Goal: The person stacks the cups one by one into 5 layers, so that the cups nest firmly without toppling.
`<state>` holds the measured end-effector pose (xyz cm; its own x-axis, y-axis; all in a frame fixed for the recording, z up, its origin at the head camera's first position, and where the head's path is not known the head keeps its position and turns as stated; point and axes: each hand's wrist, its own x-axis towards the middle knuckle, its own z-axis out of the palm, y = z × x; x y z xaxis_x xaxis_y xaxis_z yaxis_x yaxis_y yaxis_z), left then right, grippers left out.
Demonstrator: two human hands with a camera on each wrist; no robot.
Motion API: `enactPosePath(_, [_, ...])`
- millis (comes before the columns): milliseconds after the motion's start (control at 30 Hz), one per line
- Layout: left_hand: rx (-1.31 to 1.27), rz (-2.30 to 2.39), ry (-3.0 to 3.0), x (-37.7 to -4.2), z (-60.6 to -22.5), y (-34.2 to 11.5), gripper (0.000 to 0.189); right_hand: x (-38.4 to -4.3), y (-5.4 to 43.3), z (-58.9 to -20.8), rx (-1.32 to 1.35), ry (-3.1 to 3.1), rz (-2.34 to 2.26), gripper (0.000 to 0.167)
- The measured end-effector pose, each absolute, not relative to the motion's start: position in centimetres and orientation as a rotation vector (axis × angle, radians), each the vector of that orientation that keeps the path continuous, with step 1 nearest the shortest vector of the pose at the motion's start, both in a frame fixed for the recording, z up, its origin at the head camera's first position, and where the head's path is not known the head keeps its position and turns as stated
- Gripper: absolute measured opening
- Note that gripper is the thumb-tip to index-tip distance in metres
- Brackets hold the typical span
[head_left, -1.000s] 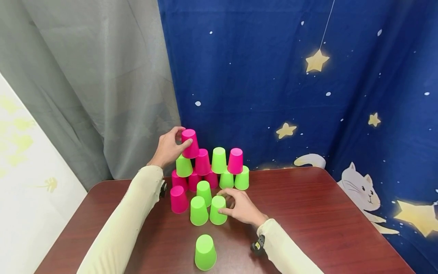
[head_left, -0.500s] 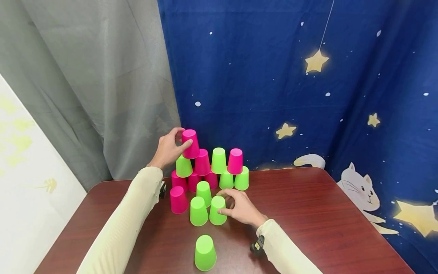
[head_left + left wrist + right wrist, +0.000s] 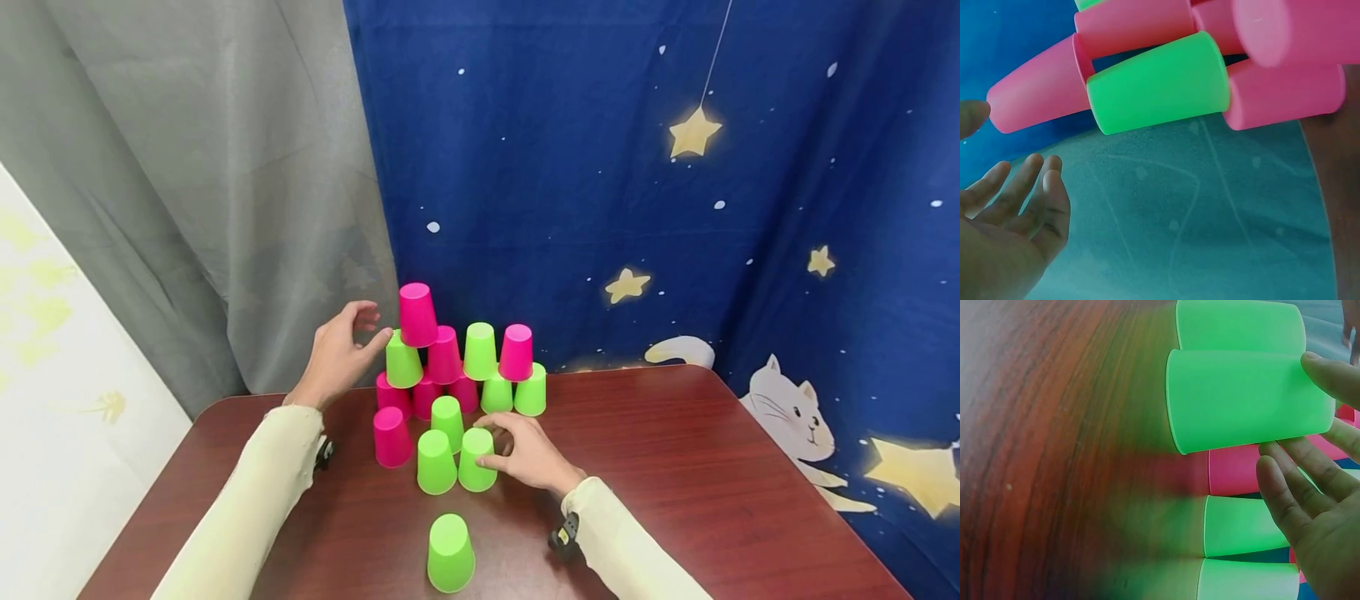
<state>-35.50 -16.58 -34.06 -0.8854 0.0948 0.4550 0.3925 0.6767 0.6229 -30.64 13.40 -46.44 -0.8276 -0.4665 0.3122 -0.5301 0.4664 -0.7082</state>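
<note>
In the head view my left hand [image 3: 333,358] is off to the left of the top pink cup [image 3: 417,317], fingers spread, holding nothing. That upside-down cup stands on a green cup [image 3: 403,362] and a pink cup [image 3: 444,357]. The left wrist view shows a gap between the fingers [image 3: 1054,200] and this top cup [image 3: 1038,87]. My right hand [image 3: 532,454] holds an upside-down green cup [image 3: 474,471] on the table, thumb on its near side and fingers round the far side. In the right wrist view the thumb [image 3: 1335,378] rests on this cup [image 3: 1241,400].
Behind, a row of pink and green cups carries a green cup [image 3: 480,352] and a pink cup [image 3: 516,353] at right. Nearer stand a pink cup [image 3: 392,437], two green cups [image 3: 437,467] and one front green cup [image 3: 451,554]. Curtains hang beyond the table [image 3: 675,475].
My left hand has let go of the top pink cup and drawn back left and down. The cup stays standing on the stack. My right hand has hardly moved.
</note>
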Motion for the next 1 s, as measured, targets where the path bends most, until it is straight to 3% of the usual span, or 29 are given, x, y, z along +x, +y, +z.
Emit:
enactPosePath(300, [-0.451,-1.057,-2.469,-28.9,-38.1,-17.0,0.031,-31.2,13.7,-45.3,0.852,-2.665,1.295,0.046])
enactPosePath(567, [-0.776,-1.243,-2.64,-22.3,-42.1,-14.5,0.022,-31.8,13.9,-43.2,0.885,-2.635,1.27,0.048])
enactPosePath(867, [-0.761,-1.283,-2.755,-19.0,-45.0,-11.6,0.058,-33.4,14.4,-39.8,0.871,-2.594,1.238,0.043])
enactPosePath(1000, [-0.818,-1.277,-2.673,-18.6,-46.3,-11.4,0.058,-34.3,14.4,-38.6,0.851,-2.599,1.235,0.043])
